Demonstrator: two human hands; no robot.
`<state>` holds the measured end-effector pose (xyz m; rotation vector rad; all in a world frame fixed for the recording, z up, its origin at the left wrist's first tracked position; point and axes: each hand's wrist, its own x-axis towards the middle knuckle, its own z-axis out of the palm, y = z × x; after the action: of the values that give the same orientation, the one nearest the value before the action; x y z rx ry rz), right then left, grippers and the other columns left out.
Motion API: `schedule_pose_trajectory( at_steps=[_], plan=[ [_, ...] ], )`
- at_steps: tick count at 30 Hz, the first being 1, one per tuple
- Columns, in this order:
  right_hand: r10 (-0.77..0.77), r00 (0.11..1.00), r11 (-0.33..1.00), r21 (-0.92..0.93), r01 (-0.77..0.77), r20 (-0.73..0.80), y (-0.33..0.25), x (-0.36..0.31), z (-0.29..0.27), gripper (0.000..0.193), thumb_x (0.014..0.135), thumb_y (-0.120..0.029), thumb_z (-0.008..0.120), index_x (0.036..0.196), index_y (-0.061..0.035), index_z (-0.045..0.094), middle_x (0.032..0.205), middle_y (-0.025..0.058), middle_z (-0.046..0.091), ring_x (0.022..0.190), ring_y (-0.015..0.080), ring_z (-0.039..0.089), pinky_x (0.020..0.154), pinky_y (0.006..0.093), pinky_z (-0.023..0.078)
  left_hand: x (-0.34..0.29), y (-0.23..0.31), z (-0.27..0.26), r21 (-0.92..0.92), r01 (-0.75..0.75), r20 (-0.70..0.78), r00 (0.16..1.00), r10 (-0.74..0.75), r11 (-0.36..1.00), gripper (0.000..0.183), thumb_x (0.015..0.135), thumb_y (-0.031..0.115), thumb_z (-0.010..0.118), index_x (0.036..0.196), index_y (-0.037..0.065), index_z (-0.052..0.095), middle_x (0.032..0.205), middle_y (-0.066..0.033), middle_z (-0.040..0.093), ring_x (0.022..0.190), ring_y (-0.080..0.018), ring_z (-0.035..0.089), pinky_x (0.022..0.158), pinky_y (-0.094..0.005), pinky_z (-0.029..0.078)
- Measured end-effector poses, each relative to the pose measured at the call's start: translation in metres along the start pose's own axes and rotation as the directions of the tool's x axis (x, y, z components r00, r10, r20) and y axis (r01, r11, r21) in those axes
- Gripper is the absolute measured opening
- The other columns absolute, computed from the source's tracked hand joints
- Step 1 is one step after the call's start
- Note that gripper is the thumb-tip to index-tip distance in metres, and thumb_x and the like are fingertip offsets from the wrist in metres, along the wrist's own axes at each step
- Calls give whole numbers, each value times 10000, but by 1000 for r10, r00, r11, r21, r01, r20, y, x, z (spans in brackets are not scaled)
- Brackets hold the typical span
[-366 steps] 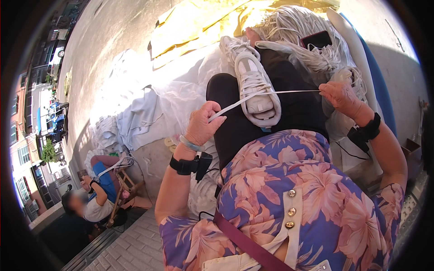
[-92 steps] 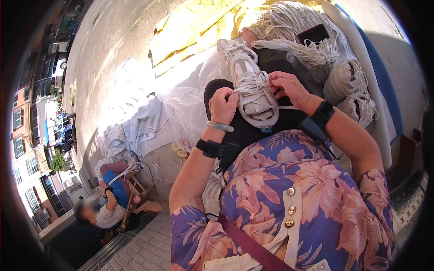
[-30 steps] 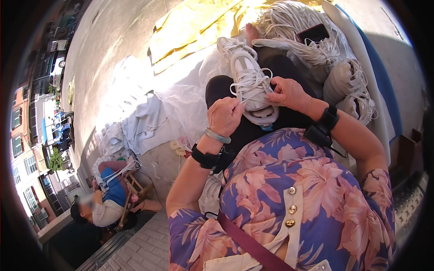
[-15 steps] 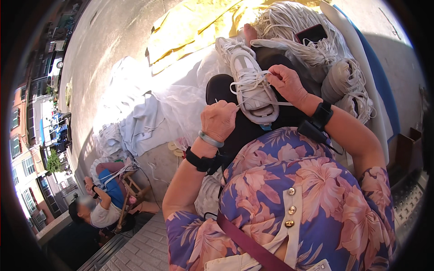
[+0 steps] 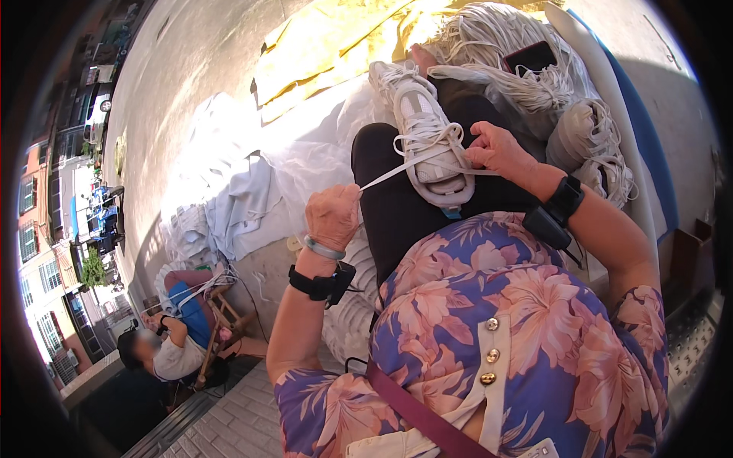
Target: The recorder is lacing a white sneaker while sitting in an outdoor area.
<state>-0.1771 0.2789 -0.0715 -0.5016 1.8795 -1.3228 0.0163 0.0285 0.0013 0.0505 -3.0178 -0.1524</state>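
Observation:
A white and grey sneaker (image 5: 418, 108) rests across my lap on dark trousers, its heel opening toward me. My left hand (image 5: 334, 215) is closed on the end of a white shoelace (image 5: 391, 173), drawn taut out to the left of the shoe. My right hand (image 5: 500, 155) pinches at lace by the shoe's right side. Loose lace loops lie over the tongue between the two hands. Another lace stretch runs out to the right below my right hand.
A big bundle of white laces (image 5: 489, 34) lies at the far right, with a phone (image 5: 531, 57) on it. More shoes (image 5: 584, 133) sit below it. Yellow sheeting (image 5: 324, 49) spreads ahead. A person (image 5: 172, 343) sits at lower left by a wooden stool (image 5: 216, 332).
My left hand has moved left and slightly down, pulling the lace out longer and tight. My right hand has shifted slightly right and down.

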Motion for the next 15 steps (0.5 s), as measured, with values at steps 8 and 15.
schedule_pose_trajectory(
  at_steps=[8,15],
  plan=[
    [-349,896,677,-587,443,275,-12,-62,-64,125,798,-132,576,850,-19,580,746,113,609,674,315,586,601,365,458,-17,-45,-20,118,84,57,994,-91,990,78,816,154,527,804,98,580,692,-101,555,628,-309,552,545,-394,427],
    [-437,878,628,-632,454,197,-18,-53,-91,91,809,-86,552,854,-9,571,755,137,581,700,323,573,599,343,439,-30,-41,-21,136,190,17,981,-194,972,77,794,169,541,763,101,559,682,-90,566,630,-299,569,552,-396,443]
  ],
)
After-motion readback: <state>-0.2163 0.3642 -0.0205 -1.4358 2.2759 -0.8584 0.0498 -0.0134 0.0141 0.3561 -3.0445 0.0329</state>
